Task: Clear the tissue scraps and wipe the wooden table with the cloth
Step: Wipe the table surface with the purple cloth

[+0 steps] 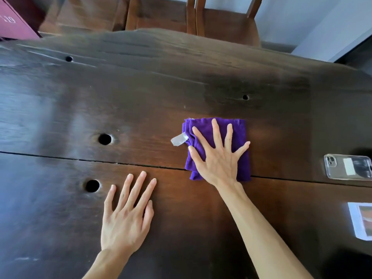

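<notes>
Purple cloth [217, 133], folded into a rough square, lies flat under the right hand [218, 158], whose fingers are spread wide and straight and press down on it, palm on the near half and fingertips short of the far edge. A pale grey tag [178, 140] sticks out from the cloth's left edge, just beside the index finger, and rests on the wood. The cloth sits a little right of the middle of the tabletop [141, 93] and straddles a long dark seam [100, 161] that crosses the boards from left to right.

The left hand [125, 216] lies nearer the viewer and to the left, palm down on bare wood, fingers straight and close together, holding nothing; it is apart from the cloth.

Dark brown and glossy, the tabletop shows several round holes: two [104, 139] [92, 185] to the left of the hands, smaller ones farther off. No tissue scraps can be made out on it. Near the right edge lies a clear phone case [348, 167], and closer in, a printed paper [362, 220] cut off by the frame. Beyond the far edge stand wooden chairs [221, 21], and a dark red box [14, 19] sits at the far left corner.
</notes>
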